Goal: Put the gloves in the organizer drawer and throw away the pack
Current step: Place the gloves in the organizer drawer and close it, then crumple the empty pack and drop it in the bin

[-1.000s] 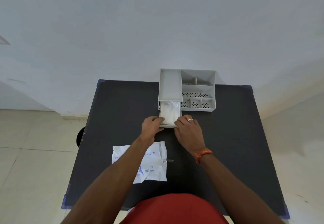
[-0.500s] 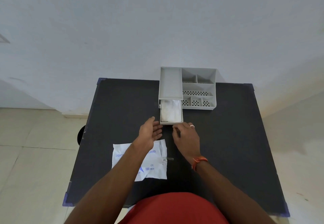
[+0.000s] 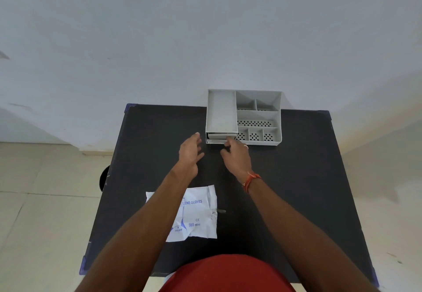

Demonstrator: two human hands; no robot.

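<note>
The black table [image 3: 285, 200] fills the middle of the view, pushed up against a pale wall. At its far edge sits the grey organizer [image 3: 258, 118], its compartments open on top and its drawer [image 3: 218, 138] at the lower left pushed in almost flush, so the gloves are not visible at all. Nearer the person lies the white glove pack [image 3: 196, 218], flat and crumpled on the table, partly under the left forearm. The left hand [image 3: 188, 154] hovers just left of the drawer front, fingers spread loose and holding nothing. The right hand [image 3: 236, 154] reaches up to the drawer, fingertips [image 3: 229, 142] touching its front edge, curled lightly but not wrapped around anything. An orange wristband [image 3: 251, 181] shows on the right wrist, a ring [image 3: 246, 147] on one finger.
</note>
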